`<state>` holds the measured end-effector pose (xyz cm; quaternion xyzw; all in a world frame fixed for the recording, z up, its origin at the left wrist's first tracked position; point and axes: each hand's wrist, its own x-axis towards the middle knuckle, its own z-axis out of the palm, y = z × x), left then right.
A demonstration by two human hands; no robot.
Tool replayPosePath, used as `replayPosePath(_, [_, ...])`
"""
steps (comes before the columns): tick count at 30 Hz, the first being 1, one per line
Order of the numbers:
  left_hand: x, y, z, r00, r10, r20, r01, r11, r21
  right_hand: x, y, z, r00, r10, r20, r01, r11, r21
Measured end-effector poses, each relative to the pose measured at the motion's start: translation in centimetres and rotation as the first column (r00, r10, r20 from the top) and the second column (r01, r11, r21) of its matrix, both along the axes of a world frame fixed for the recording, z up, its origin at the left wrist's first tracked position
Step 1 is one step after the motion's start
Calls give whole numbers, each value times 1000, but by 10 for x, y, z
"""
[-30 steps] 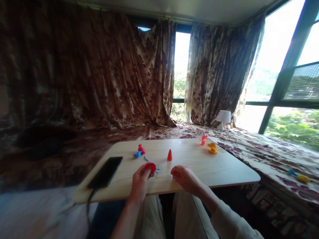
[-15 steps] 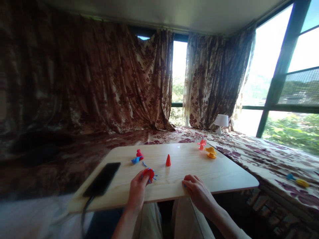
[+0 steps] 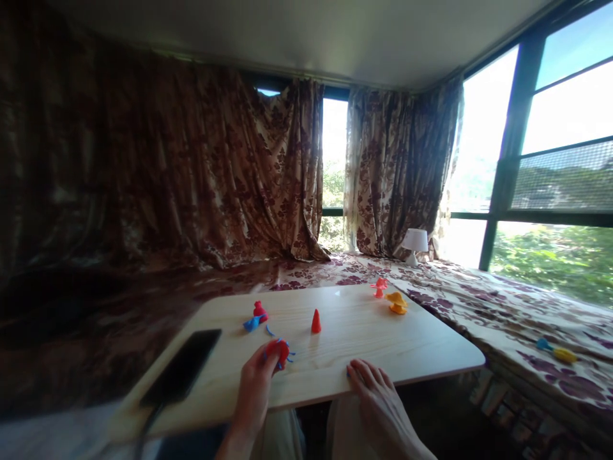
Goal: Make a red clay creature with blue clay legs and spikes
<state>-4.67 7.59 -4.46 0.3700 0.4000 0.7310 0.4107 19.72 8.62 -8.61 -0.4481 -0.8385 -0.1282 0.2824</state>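
My left hand [image 3: 258, 377] pinches a red clay-like lump [image 3: 278, 354] with thin blue strips sticking out around its edge, just above the table. On the near edge of the table lies my right hand [image 3: 371, 383], palm down with its fingers stretched out. A tiny blue bit [image 3: 348, 375] shows at its fingertips; most of it is hidden. Beyond the hands stands a red cone [image 3: 316, 321]. To its left are a loose blue strip [image 3: 270, 331], a blue shaped piece [image 3: 253, 322] and a dark pink figure [image 3: 260, 310].
The pale wooden table [image 3: 330, 306] also carries a black phone-like device [image 3: 184, 365] with a cable, a pink-red figure [image 3: 380, 287] and a yellow figure [image 3: 397, 303]. On the flowered cover at right lie blue and yellow pieces [image 3: 564, 354]. A white lamp [image 3: 415, 241] stands behind.
The view has tilted up and turned slightly right. My right hand's fingers, curled before, now lie flatter on the table. My left hand keeps hold of the red lump.
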Motion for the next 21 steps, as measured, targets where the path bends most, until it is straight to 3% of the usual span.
replayPosePath(7, [1,-1,1,1000,8,4,-8,1000,-7,1,-2,-23,997,-73,16,71,993,99])
replayPosePath(21, [0,2,-4,1000,-2,-9,2,1000,9,8,-9,-15,995,-88,44,86,995,52])
